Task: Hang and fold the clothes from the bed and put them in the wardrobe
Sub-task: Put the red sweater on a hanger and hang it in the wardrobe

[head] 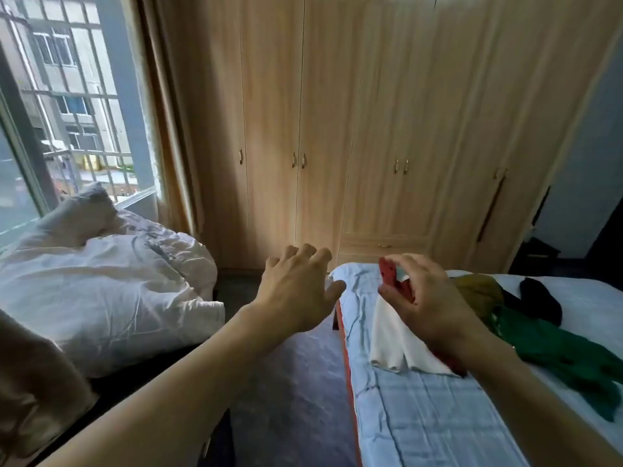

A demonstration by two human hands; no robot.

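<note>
Red cloth (392, 276) pinched in our right hand (429, 306) over the bed (421, 419) | left hand (296, 291) spread, empty | we should take its other edge too, shake flat before folding.

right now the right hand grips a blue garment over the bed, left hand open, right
Not quite: the head view shows the right hand gripping a red garment, not blue. The rest stands: it is over the bed and the left hand is open.
</note>
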